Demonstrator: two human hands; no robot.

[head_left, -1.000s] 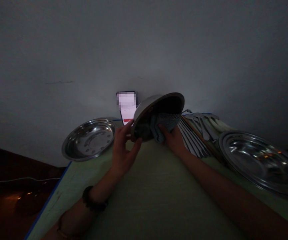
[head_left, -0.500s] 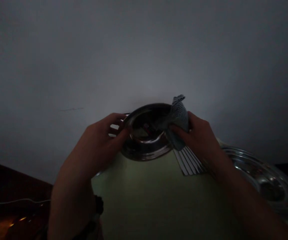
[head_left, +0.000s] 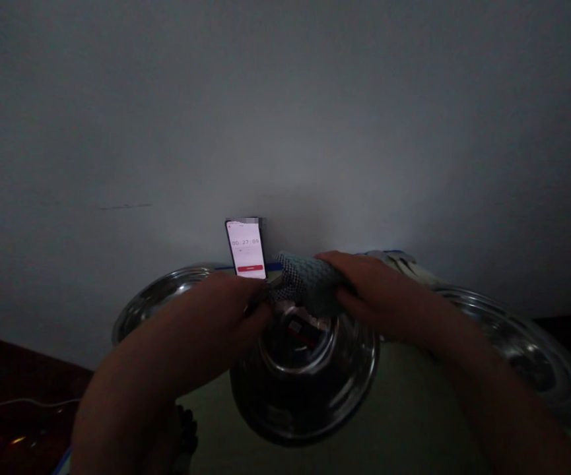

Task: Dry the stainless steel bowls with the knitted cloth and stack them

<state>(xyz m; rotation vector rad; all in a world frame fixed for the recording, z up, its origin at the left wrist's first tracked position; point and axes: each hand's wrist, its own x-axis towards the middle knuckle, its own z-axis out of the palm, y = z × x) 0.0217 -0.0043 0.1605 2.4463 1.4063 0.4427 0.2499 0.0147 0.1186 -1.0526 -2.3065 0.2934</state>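
"Where's the bowl (head_left: 292,412)?"
"Between and just under the left hand (head_left: 235,313) and right hand (head_left: 371,290)."
"Gripping?"
"Right squeezes the cloth (head_left: 317,284), maybe so it won't slip. Left's grip, I can't tell."

bowl (head_left: 309,406): lower, nearer the body | cloth (head_left: 317,284): at bowl's far side | phone (head_left: 247,251): visible again

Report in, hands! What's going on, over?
Right hand gripping cloth. Left hand at metal bowl, grip unclear. Phone just beyond, seemingly not in the way.
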